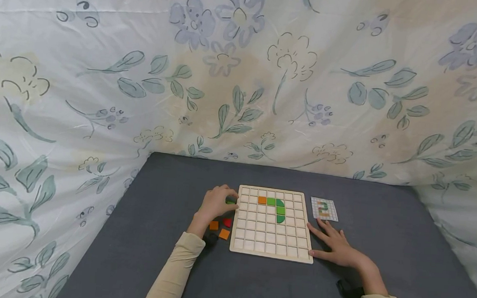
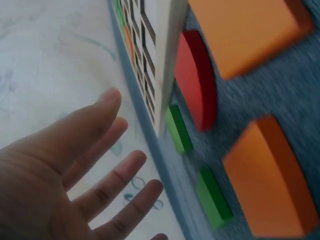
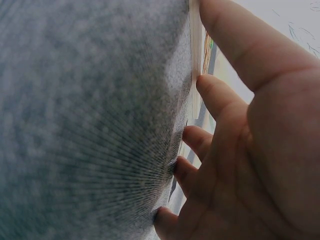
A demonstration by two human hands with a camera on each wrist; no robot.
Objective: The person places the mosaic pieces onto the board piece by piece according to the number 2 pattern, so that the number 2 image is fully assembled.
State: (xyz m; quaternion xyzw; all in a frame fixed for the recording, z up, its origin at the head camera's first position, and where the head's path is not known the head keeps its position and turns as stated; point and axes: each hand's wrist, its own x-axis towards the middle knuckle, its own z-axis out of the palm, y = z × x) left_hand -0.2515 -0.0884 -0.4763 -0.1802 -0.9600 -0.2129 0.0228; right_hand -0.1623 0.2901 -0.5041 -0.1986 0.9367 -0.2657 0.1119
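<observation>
A wooden grid board (image 1: pixel 252 250) lies on the dark table. On it sit an orange square (image 1: pixel 262 200) and several green pieces (image 1: pixel 281 210), some square, some with a rounded side. My left hand (image 1: pixel 216 203) hovers at the board's left edge near loose green pieces (image 2: pixel 178 129), its fingers apart and holding nothing in the left wrist view. Closer to me lie a red curved piece (image 1: pixel 227 222) and orange pieces (image 1: pixel 224 234). Spread fingers of my right hand (image 1: pixel 335 246) touch the board's right edge, with thumb and forefinger against the rim.
A small printed card (image 1: pixel 324 209) with a coloured grid pattern lies right of the board, just beyond my right fingertips. The dark tabletop (image 1: pixel 170 181) runs back to a flower-patterned cloth (image 1: pixel 242 98), which also hangs along the left and right sides.
</observation>
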